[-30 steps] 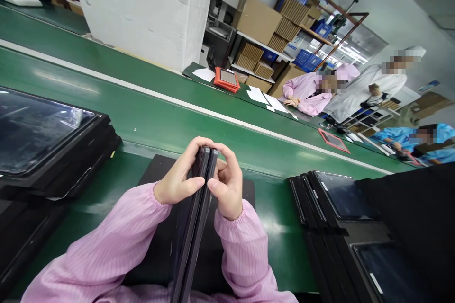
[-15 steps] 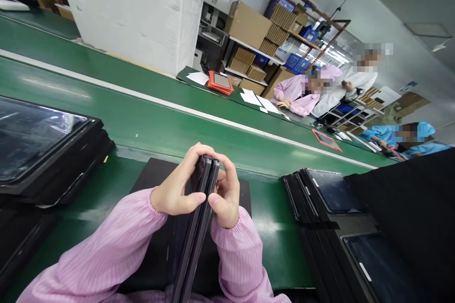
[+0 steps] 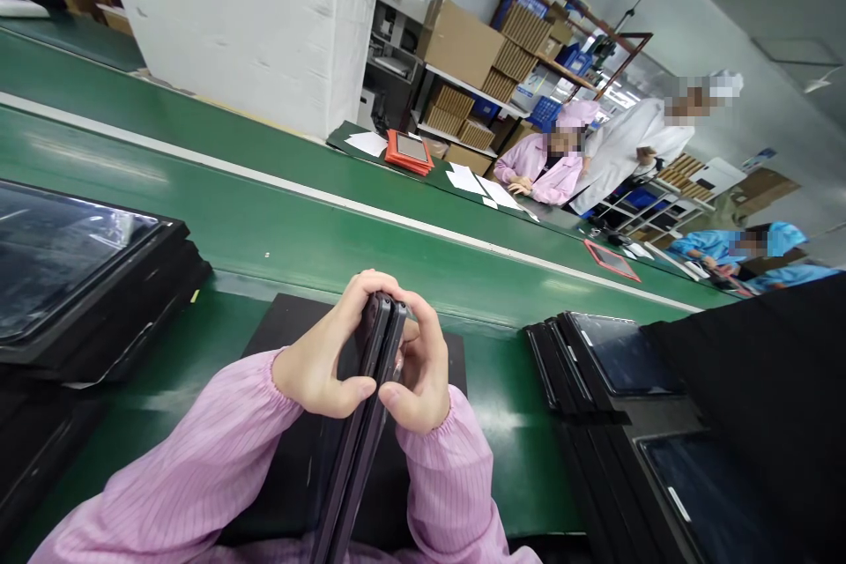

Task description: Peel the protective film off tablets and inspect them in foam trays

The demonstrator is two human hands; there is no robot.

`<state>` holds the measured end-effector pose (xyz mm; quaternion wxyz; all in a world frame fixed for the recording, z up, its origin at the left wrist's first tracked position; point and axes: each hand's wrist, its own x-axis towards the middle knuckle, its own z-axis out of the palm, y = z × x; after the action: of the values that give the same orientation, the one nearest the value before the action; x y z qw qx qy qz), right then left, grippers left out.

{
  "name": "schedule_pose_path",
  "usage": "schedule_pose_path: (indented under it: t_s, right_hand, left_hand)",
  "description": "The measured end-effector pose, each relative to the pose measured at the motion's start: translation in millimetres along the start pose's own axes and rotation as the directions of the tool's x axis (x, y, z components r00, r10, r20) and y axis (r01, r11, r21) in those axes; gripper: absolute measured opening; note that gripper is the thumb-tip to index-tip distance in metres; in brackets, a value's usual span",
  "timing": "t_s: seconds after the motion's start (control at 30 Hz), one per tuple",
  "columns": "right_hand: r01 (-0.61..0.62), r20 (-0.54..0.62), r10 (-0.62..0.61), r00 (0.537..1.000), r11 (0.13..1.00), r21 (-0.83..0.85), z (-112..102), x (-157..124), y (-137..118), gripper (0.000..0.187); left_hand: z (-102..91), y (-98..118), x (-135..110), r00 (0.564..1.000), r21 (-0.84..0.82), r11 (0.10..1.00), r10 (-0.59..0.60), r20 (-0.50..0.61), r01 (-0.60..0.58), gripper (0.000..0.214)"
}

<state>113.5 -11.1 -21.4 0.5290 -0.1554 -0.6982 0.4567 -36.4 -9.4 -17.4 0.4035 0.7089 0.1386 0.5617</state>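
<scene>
Two dark tablets (image 3: pixel 360 432) stand on edge, pressed face to face or back to back, seen along their thin grey sides. My left hand (image 3: pixel 330 357) is closed on the left tablet, its thumb on the near edge and fingers over the top corner. On the other side my right hand (image 3: pixel 418 366) grips the right tablet, thumb near the seam and fingers curled behind. The fingertips of both hands meet over the top. Beneath them lies a black mat (image 3: pixel 284 322), partly covered by my pink sleeves.
At the left, tablets with glossy screens (image 3: pixel 66 260) lie on stacked black trays. More tablets (image 3: pixel 621 357) rest in black trays at the right, beside a black cloth (image 3: pixel 767 361). A green conveyor (image 3: pixel 231 229) runs across; beyond it sit co-workers and red-framed tablets (image 3: pixel 408 152).
My hands have slid slightly down the tablets' edges, and my right thumb sits lower. In the background, the co-worker in pink and the one in white have shifted.
</scene>
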Motion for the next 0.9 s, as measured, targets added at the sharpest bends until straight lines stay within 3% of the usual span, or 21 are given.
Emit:
schedule_pose_path:
  t_s: [0.33,0.43,0.57,0.9]
  right_hand:
    - [-0.015,-0.020,0.014,1.000,0.997,-0.070,-1.3,3.0,-6.4,0.072]
    - [-0.022,-0.054,0.021,0.998,0.999,-0.024,3.7,2.9,-7.6,0.065]
    - [-0.026,-0.178,0.035,0.983,0.998,0.051,13.1,0.8,-7.6,0.045]
    - [-0.030,-0.240,0.026,0.970,1.000,-0.010,16.7,0.9,-18.9,0.036]
  left_hand:
    - [0.2,-2.5,1.1,1.000,0.055,0.998,0.007,-0.020,-0.006,0.064]
    - [7.0,-2.4,2.2,0.993,0.007,1.000,0.015,-0.118,-0.015,0.052]
    - [15.3,-2.6,3.6,0.960,0.139,0.990,0.064,-0.272,-0.026,0.046]
    - [19.6,-1.3,4.7,0.959,0.122,0.990,0.098,-0.266,-0.067,0.045]
